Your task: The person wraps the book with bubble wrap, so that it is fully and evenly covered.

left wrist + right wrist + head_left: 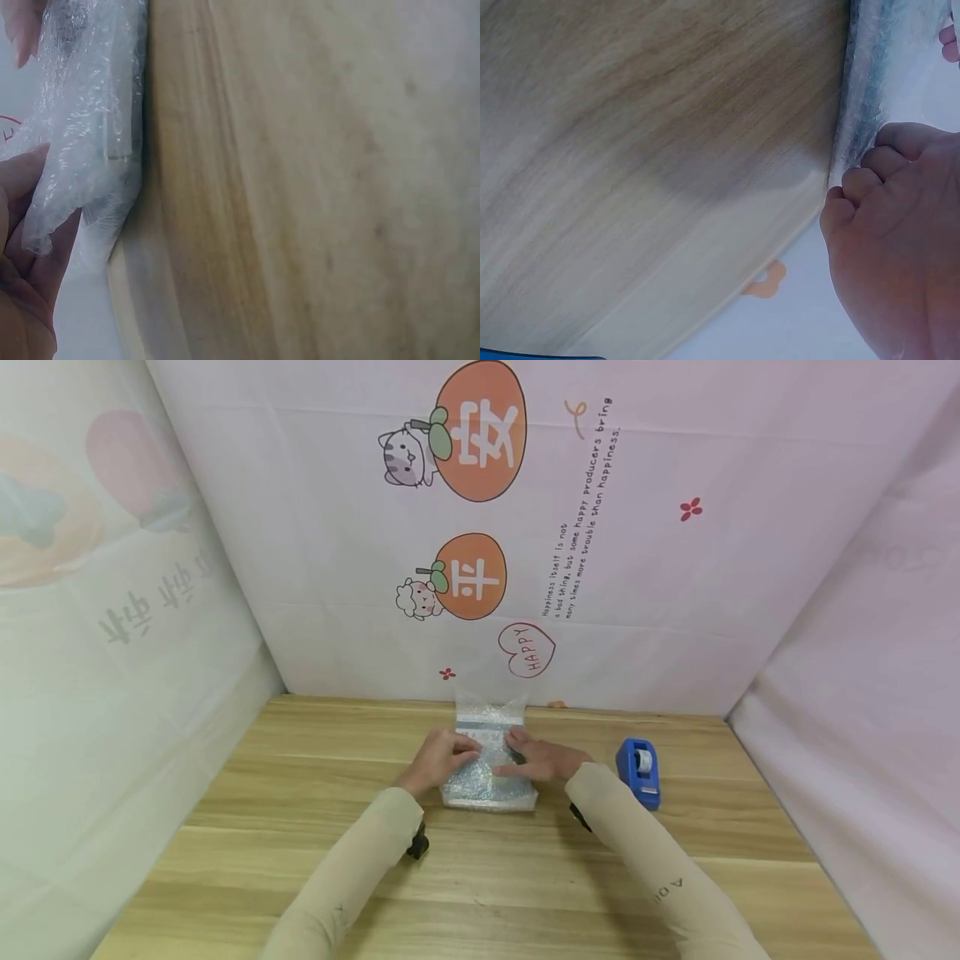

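Note:
A flat rectangular package in clear bubble wrap point(489, 789) lies on the table between both hands. Print and a grey-blue band show through the plastic, and a loose flap of wrap stands up at the far end. My left hand point(442, 758) is at the package's left side; in the left wrist view, its thumb and fingers pinch a folded edge of the bubble wrap point(82, 165). From the right, my right hand point(551, 760) reaches over the top with its thumb stretched across. Its fingers point(861, 182) curl at the package's side in the right wrist view.
A blue tape dispenser point(639, 774) with a roll of clear tape stands to the right of my right hand. The wooden table point(300, 760) meets a printed white cloth backdrop point(345, 610) at its far edge, and cloth hangs on both sides.

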Demonstrator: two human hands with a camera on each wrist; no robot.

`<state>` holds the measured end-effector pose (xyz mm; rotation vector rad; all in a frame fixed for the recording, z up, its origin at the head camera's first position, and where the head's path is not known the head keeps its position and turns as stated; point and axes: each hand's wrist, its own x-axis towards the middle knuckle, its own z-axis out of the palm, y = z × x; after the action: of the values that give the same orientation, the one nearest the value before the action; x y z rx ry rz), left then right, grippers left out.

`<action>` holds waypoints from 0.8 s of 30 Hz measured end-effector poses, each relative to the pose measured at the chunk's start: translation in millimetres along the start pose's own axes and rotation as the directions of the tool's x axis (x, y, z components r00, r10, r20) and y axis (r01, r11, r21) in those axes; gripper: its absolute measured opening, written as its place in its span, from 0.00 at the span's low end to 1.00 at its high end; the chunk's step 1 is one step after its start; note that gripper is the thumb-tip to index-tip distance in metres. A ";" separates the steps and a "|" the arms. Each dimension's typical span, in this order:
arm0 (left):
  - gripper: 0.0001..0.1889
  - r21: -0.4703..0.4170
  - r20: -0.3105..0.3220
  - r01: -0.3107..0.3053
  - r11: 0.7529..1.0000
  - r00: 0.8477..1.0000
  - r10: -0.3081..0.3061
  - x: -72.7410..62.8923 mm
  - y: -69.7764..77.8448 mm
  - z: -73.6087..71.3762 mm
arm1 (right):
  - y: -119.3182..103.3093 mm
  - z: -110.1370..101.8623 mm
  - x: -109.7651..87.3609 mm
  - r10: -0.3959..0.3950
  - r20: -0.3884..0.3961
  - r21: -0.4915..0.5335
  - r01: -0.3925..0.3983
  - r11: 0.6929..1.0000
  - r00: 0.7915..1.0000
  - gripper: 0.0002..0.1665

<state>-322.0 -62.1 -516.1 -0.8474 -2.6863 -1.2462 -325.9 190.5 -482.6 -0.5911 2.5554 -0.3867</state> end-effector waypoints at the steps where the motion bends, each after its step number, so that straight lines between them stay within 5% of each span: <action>1: 0.09 0.008 0.000 0.005 1.000 1.000 -0.005 0.1 0.1 0.6 | -0.2 0.3 -0.1 -0.003 -0.001 -0.007 0.003 1.000 1.000 0.67; 12: 0.08 0.085 -0.026 0.076 0.994 0.997 -0.074 3.6 4.8 6.4 | -2.7 5.3 -4.7 -0.011 -0.011 0.023 0.011 1.000 1.000 0.78; 24: 0.09 0.090 -0.042 0.112 0.990 0.993 -0.109 1.5 11.7 7.4 | -3.9 11.3 -5.7 -0.034 -0.050 -0.028 0.033 0.999 0.998 0.77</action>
<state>-316.2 -50.0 -512.6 -0.6660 -2.7708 -1.1354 -314.2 188.0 -488.5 -0.6425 2.6052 -0.3830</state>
